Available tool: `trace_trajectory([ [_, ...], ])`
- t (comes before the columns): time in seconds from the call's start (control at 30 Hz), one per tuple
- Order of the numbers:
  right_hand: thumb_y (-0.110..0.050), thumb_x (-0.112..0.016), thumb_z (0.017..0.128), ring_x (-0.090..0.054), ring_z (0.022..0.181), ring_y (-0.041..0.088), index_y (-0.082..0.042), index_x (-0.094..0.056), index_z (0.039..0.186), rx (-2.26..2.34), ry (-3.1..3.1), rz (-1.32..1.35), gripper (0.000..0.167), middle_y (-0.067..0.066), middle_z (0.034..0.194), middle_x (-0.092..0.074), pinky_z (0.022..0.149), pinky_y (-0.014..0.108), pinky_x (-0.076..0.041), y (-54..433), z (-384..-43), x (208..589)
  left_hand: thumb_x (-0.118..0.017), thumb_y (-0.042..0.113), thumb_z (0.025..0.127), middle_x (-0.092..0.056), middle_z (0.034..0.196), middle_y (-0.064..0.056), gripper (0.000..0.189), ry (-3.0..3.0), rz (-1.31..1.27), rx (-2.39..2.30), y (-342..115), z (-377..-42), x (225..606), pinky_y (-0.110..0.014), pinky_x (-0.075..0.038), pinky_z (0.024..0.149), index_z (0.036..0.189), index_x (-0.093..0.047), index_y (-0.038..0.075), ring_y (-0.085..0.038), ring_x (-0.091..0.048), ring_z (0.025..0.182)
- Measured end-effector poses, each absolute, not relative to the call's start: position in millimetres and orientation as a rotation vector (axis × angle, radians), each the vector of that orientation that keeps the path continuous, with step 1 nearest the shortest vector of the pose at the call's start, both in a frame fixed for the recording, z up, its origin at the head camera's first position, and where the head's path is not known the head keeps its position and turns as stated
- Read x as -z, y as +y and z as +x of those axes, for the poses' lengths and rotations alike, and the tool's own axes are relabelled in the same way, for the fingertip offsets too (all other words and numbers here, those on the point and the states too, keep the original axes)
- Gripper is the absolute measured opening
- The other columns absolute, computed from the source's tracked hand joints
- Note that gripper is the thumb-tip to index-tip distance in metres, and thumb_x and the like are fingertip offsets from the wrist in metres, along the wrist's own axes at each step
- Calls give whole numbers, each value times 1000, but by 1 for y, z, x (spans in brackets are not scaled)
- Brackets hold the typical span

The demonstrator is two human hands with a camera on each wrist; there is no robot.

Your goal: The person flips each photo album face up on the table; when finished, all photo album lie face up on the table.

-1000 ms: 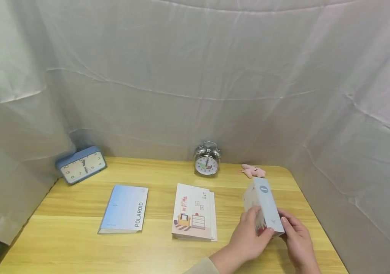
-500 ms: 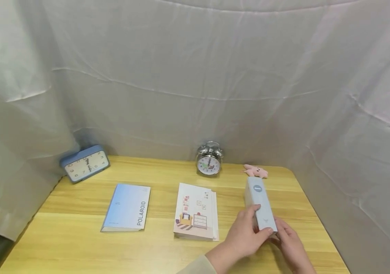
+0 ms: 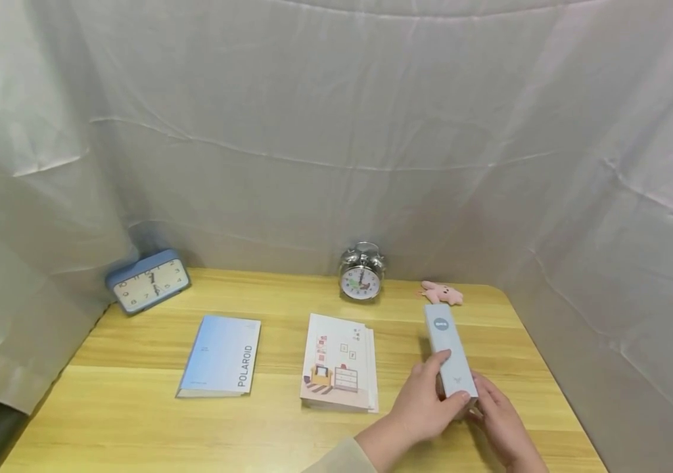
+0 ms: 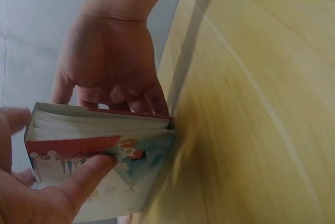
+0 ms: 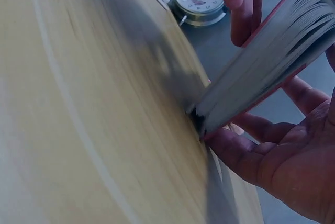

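Observation:
A thick photo album (image 3: 453, 351) stands on its edge at the right of the table, pale blue spine up. My left hand (image 3: 422, 406) grips it from the left, with a fingertip and the thumb near the spine. From the other side my right hand (image 3: 503, 420) holds its near end low down; some of those fingers are hidden in the head view. The left wrist view shows the illustrated cover (image 4: 112, 195) under a left digit. In the right wrist view, the page edges (image 5: 256, 69) lie between both hands, and the lower corner meets the wood.
A white illustrated album (image 3: 336, 364) and a blue "POLAROID" album (image 3: 218, 358) lie to the left. Along the back are a blue clock (image 3: 150, 282), a silver twin-bell alarm clock (image 3: 362, 272) and a pink plush toy (image 3: 441, 293). Grey curtains (image 3: 289, 131) enclose the table.
The album has been tipped more upright, so its left cover mostly drops from sight and the spine faces up. Both hands moved slightly left and stayed on it. The head view shifted a little.

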State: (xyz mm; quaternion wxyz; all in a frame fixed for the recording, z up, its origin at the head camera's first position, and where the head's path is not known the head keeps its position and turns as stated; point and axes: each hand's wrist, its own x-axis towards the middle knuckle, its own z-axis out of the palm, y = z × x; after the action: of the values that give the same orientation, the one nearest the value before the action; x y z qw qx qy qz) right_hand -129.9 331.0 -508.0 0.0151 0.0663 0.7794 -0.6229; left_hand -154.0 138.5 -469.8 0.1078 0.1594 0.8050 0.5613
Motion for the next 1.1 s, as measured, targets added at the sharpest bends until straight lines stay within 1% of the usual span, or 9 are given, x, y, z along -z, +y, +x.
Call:
trace_trajectory([
  [0.07,-36,-32,117,-61,109,-4,5,-50,151,1934,2429,208,55,-30,117,-64,105,61,-49,331,-130,507,-81,39,93,-55,145,-7,75,2306,472,-1729,139,-155,473,-29,-52,98,158,-45,26,-13,-58,118],
  [0.1,-35,-33,117,-61,109,-4,7,-48,152,1929,2431,211,56,-29,118,-64,104,60,-50,332,-130,507,-83,37,91,-55,144,-5,76,2271,469,-1770,139,-156,474,-27,-52,96,157,-46,25,-12,-58,117],
  [0.27,-30,-40,117,-62,108,-3,11,-39,155,1909,2437,231,56,2,141,-61,89,34,-59,329,-130,500,-92,33,84,-57,140,1,83,2167,443,-1902,138,-156,478,-24,-50,97,152,-46,21,-5,-57,113],
  [0.33,-27,-45,116,-63,108,-1,9,-41,155,1904,2440,236,54,17,147,-55,85,30,-60,327,-131,499,-94,32,81,-58,140,0,86,2174,412,-1909,138,-156,478,-26,-48,102,151,-45,22,-6,-56,117],
  [0.47,-21,-56,112,-66,103,4,6,-49,151,1878,2464,252,48,22,147,-56,80,30,-61,325,-131,498,-96,33,78,-62,135,-4,85,2208,335,-1883,139,-155,480,-29,-51,98,146,-46,26,-9,-59,111],
  [0.6,-12,-60,109,-70,96,8,9,-53,148,1865,2510,223,45,24,143,-59,76,28,-61,326,-131,499,-95,38,77,-67,130,-8,82,2298,332,-1780,137,-155,482,-28,-53,87,144,-49,31,-10,-61,100],
  [0.83,-12,-65,106,-69,103,7,10,-53,147,1796,2557,188,48,34,142,-59,84,22,-59,328,-132,503,-96,44,74,-58,125,-2,79,2421,323,-1693,136,-155,483,-27,-51,85,141,-57,29,-11,-55,97],
  [1.0,-24,-71,104,-65,122,34,7,-53,149,1598,2650,257,58,36,146,-55,86,20,-54,330,-132,502,-95,48,72,-53,119,-2,79,2487,267,-1656,136,-154,483,-27,-51,83,140,-62,26,-11,-53,92],
  [1.1,-31,-73,103,-55,134,47,8,-53,149,1435,2734,280,63,35,152,-49,97,30,-54,334,-132,503,-93,50,75,-58,123,-4,76,2522,257,-1602,136,-155,485,-31,-54,86,140,-64,25,-14,-56,95],
])
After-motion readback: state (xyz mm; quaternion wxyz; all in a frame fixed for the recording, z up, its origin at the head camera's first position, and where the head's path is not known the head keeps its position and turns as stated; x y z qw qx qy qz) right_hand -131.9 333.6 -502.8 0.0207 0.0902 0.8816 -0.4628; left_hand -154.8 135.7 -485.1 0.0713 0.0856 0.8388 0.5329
